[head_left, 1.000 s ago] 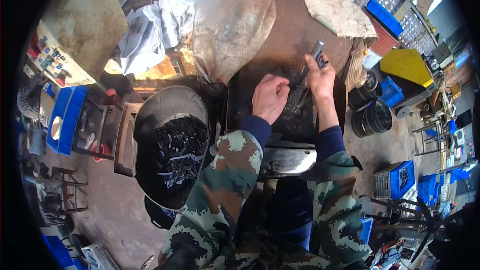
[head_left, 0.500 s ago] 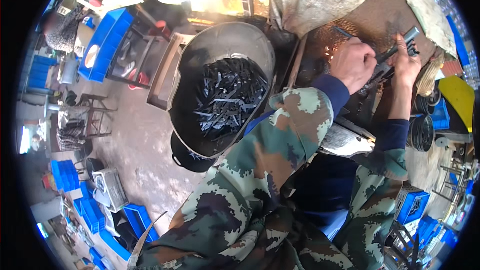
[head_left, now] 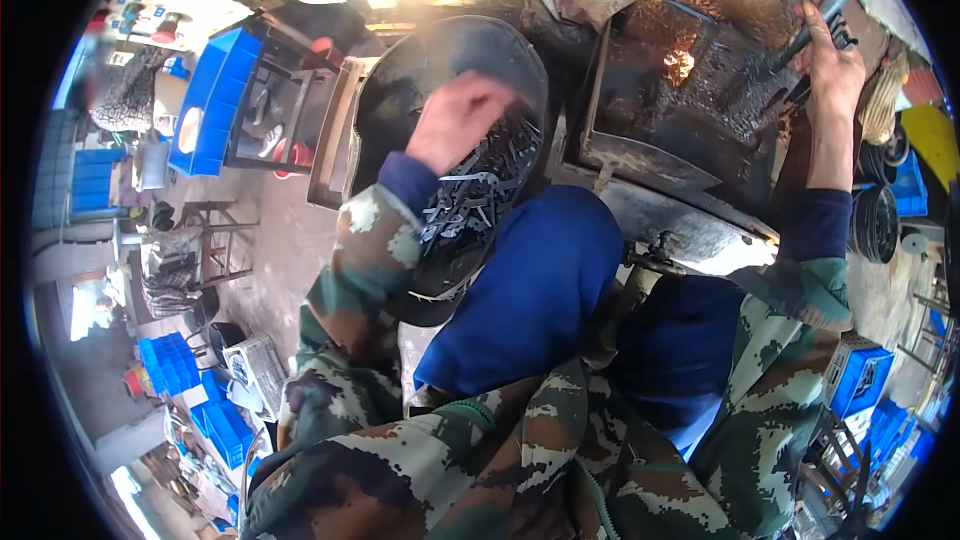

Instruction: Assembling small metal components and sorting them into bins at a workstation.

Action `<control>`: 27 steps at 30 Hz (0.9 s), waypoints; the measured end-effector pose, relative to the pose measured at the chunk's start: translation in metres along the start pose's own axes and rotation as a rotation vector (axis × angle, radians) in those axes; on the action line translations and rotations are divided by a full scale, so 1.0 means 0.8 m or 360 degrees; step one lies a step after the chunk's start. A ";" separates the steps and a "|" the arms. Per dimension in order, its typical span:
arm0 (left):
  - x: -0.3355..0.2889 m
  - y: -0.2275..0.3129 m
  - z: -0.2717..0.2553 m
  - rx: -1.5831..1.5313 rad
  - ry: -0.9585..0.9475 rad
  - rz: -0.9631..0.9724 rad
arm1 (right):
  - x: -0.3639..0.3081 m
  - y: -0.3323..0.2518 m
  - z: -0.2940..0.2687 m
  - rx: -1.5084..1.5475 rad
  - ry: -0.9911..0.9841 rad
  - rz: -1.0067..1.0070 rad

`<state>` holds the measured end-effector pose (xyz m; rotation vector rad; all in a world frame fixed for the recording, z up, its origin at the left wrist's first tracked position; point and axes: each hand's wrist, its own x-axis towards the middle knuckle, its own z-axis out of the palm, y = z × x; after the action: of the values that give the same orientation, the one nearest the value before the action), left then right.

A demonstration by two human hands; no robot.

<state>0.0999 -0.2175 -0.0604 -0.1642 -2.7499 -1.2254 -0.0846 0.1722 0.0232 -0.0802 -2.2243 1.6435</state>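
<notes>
Bare floor (head_left: 275, 250) shows beside a pan (head_left: 430, 50) of dark strips (head_left: 465, 200), over which the blurred left hand (head_left: 457, 125), formerly at the tray (head_left: 622, 100), now hangs; its grip cannot be determined. Beyond, the right hand's (head_left: 832, 65) grip remains closed around a grey-ended rod (head_left: 833, 2) at the tray's far right, apparently attending there alone.

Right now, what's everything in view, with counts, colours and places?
Oval deep metal pan: one, grey-black, left of centre
Thin metal strips: many, dark, in the pan
Rectangular metal tray: one, blackened, right of centre
Metal tool with cylindrical end: one, grey, upper right
Long plastic bin: one, blue, far left
Plastic crates: several, blue, lower left
Sloping panel: one, yellow, right edge
Trouser legs: two, blue, lower centre
Left hand: one, bare, blurred, over the pan
Right hand: one, bare, gripping the tool
</notes>
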 end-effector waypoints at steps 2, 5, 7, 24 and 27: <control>-0.038 -0.051 0.010 0.0144 -0.0123 -0.0098 | 0.006 0.012 -0.004 0.0046 0.0007 -0.0009; -0.087 -0.123 0.045 0.0228 -0.0189 -0.0146 | 0.004 0.010 -0.012 -0.0060 0.0002 -0.0035; -0.107 -0.128 0.055 0.0380 -0.0194 -0.0130 | 0.001 0.010 -0.012 -0.0036 0.0006 -0.0033; -0.145 -0.121 -0.002 0.0090 0.0021 -0.0494 | 0.009 0.013 -0.010 0.0086 -0.0004 -0.0056; -0.172 -0.113 0.007 0.0061 -0.0121 -0.0749 | 0.006 0.011 -0.007 0.0170 -0.0014 -0.0054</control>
<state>0.2216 -0.2801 -0.1519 0.4771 -2.9770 -1.2780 -0.0885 0.1814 0.0179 -0.0075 -2.1280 1.7436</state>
